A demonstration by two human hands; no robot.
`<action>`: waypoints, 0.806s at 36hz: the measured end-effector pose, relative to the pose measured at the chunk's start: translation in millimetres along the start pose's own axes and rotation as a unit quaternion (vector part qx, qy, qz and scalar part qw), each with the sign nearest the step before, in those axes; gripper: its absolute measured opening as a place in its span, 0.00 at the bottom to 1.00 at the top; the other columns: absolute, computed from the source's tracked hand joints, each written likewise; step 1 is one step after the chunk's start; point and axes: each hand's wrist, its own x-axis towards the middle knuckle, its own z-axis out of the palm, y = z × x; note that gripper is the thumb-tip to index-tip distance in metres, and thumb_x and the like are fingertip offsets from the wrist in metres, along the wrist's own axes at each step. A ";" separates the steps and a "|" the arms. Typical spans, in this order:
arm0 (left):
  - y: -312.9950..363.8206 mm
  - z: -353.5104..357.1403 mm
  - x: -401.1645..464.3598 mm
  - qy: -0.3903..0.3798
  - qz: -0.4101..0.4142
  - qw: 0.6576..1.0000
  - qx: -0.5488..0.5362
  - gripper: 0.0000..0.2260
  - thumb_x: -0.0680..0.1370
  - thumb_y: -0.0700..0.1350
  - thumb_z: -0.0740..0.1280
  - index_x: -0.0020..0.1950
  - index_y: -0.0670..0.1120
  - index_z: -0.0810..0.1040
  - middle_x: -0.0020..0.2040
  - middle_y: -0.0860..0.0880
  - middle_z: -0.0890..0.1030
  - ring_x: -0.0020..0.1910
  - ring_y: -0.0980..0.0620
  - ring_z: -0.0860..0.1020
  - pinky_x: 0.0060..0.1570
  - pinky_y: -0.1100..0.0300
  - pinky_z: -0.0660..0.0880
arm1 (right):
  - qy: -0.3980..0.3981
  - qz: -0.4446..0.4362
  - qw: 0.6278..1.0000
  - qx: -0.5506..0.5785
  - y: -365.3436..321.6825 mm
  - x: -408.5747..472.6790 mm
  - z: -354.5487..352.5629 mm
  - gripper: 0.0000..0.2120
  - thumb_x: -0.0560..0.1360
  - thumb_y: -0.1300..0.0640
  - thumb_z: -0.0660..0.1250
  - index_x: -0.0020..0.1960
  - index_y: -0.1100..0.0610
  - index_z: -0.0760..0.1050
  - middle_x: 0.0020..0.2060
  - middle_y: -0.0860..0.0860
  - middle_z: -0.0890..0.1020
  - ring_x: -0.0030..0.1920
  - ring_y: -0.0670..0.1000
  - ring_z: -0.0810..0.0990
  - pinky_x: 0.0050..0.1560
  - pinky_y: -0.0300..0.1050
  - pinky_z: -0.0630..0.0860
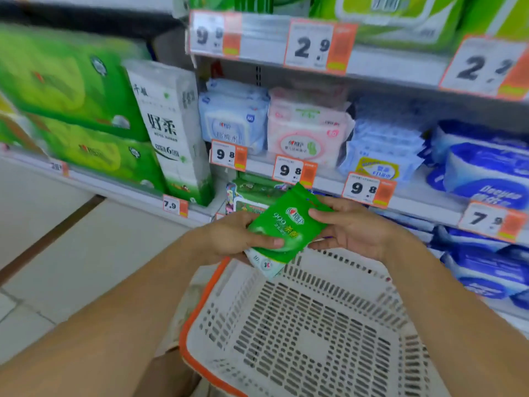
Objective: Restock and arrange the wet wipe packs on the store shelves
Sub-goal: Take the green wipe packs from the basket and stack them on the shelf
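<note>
Nearest is a white slotted basket (300,333) with an orange rim, its near edge cut off by the bottom of the frame. Just above its far edge, both hands share one small green wet wipe pack (282,229), tilted with its pale end pointing down and near. The left hand (229,239) is closed on the pack's lower left part, thumb lying across the printed face and fingers hidden beneath. The right hand (352,227) pinches the upper right edge, thumb on top, fingers curled behind; how far they wrap cannot be seen.

Beyond the hands, more green packs (254,190) sit on a lower shelf, mostly hidden by the held pack. Farther back a shelf carries pale blue packs (232,121), pink packs (306,130) and price tags (294,170). Dark blue packs (486,173) to the right and green tissue bundles (71,90) to the left are blurred, their print unreadable.
</note>
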 end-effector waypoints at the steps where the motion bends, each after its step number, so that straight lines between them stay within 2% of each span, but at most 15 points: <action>1: 26.2 -9.8 -8.3 0.014 0.027 0.999 0.033 0.14 0.72 0.44 0.76 0.57 0.47 0.81 0.51 0.46 0.86 0.48 0.49 0.85 0.47 0.52 0.82 | -0.016 -0.023 0.999 -0.025 -24.6 -9.9 3.7 0.24 0.69 0.56 0.73 0.65 0.56 0.77 0.55 0.59 0.84 0.51 0.60 0.84 0.53 0.55 0.82; 3: 76.8 -27.8 -26.8 0.049 0.085 0.988 0.123 0.14 0.70 0.44 0.78 0.54 0.46 0.82 0.47 0.47 0.87 0.44 0.51 0.84 0.46 0.54 0.80 | -0.040 -0.070 0.994 -0.070 -69.4 -27.2 12.0 0.24 0.68 0.57 0.74 0.64 0.55 0.77 0.56 0.57 0.84 0.54 0.59 0.84 0.54 0.58 0.82; 7: 150.6 -49.6 -58.6 0.121 0.182 0.953 0.209 0.15 0.65 0.43 0.82 0.49 0.44 0.84 0.45 0.50 0.87 0.43 0.53 0.84 0.47 0.58 0.80 | 0.009 -0.161 0.982 -0.096 -132.7 -41.9 38.8 0.17 0.70 0.64 0.73 0.58 0.62 0.80 0.48 0.58 0.86 0.42 0.54 0.86 0.38 0.48 0.84; 9: 171.7 -59.3 -62.1 0.200 0.256 0.925 0.196 0.17 0.63 0.45 0.82 0.48 0.44 0.84 0.46 0.49 0.86 0.43 0.54 0.84 0.49 0.55 0.80 | 0.068 -0.223 0.966 -0.112 -153.6 -39.5 47.5 0.15 0.71 0.67 0.73 0.58 0.64 0.80 0.48 0.59 0.86 0.45 0.58 0.86 0.43 0.52 0.84; 11: 183.3 -75.3 -55.0 0.328 0.329 0.877 0.120 0.19 0.64 0.51 0.81 0.50 0.47 0.82 0.49 0.49 0.85 0.43 0.53 0.83 0.49 0.50 0.81 | 0.143 -0.282 0.943 -0.103 -176.4 -36.5 49.1 0.13 0.70 0.67 0.74 0.55 0.63 0.81 0.48 0.59 0.86 0.46 0.60 0.86 0.46 0.55 0.84; 13: 187.8 -93.5 -45.2 0.432 0.386 0.814 0.044 0.18 0.70 0.53 0.78 0.56 0.51 0.79 0.49 0.51 0.83 0.44 0.53 0.82 0.49 0.48 0.81 | 0.212 -0.354 0.904 -0.111 -204.1 -34.0 47.0 0.11 0.69 0.67 0.76 0.50 0.61 0.83 0.44 0.56 0.87 0.41 0.53 0.86 0.44 0.48 0.84; 14: 187.4 -101.5 -40.8 0.472 0.407 0.781 0.045 0.17 0.72 0.54 0.75 0.58 0.53 0.77 0.51 0.52 0.82 0.46 0.54 0.82 0.50 0.48 0.80 | 0.247 -0.390 0.876 -0.141 -218.9 -32.9 46.0 0.10 0.69 0.66 0.77 0.49 0.59 0.83 0.42 0.54 0.87 0.40 0.49 0.85 0.43 0.43 0.84; 16: 182.2 -112.9 -31.8 0.515 0.409 0.746 0.105 0.20 0.75 0.57 0.69 0.66 0.53 0.75 0.59 0.52 0.80 0.54 0.55 0.79 0.57 0.53 0.77 | 0.317 -0.444 0.806 -0.231 -247.9 -26.0 41.8 0.09 0.69 0.62 0.79 0.47 0.55 0.84 0.40 0.49 0.87 0.37 0.45 0.84 0.41 0.39 0.81; 18: 176.8 -123.8 -18.9 0.523 0.389 0.729 0.208 0.24 0.79 0.56 0.65 0.73 0.50 0.70 0.69 0.50 0.74 0.65 0.52 0.74 0.63 0.56 0.71 | 0.373 -0.465 0.731 -0.332 -275.3 -12.4 36.3 0.07 0.69 0.57 0.79 0.46 0.52 0.84 0.38 0.47 0.86 0.38 0.46 0.82 0.42 0.43 0.78; 20: 178.9 -132.7 -3.9 0.519 0.367 0.716 0.289 0.25 0.82 0.54 0.61 0.78 0.49 0.64 0.75 0.49 0.68 0.73 0.50 0.66 0.69 0.54 0.65 | 0.395 -0.453 0.665 -0.444 -300.5 7.6 31.5 0.08 0.70 0.56 0.77 0.48 0.55 0.84 0.41 0.51 0.86 0.43 0.51 0.83 0.46 0.46 0.76; 23: 194.8 -142.7 18.1 0.504 0.360 0.728 0.293 0.26 0.83 0.51 0.58 0.80 0.48 0.58 0.79 0.49 0.60 0.78 0.51 0.57 0.73 0.59 0.55 | 0.381 -0.375 0.592 -0.604 -333.6 47.9 29.0 0.16 0.71 0.53 0.76 0.55 0.58 0.81 0.52 0.58 0.84 0.55 0.60 0.80 0.53 0.50 0.74; 25: 202.7 -147.6 33.9 0.508 0.369 0.731 0.268 0.26 0.83 0.52 0.57 0.80 0.48 0.58 0.80 0.50 0.58 0.78 0.52 0.55 0.74 0.59 0.54 | 0.365 -0.313 0.584 -0.655 -356.4 77.0 30.1 0.22 0.71 0.51 0.77 0.61 0.60 0.78 0.58 0.59 0.81 0.60 0.62 0.78 0.57 0.50 0.73; 29: 204.5 -156.9 59.0 0.490 0.355 0.747 0.276 0.27 0.83 0.51 0.57 0.81 0.50 0.54 0.81 0.52 0.50 0.79 0.51 0.54 0.74 0.53 0.59 | 0.347 -0.182 0.585 -0.710 -403.7 127.6 25.4 0.36 0.72 0.46 0.76 0.73 0.61 0.69 0.69 0.59 0.74 0.66 0.59 0.75 0.63 0.45 0.71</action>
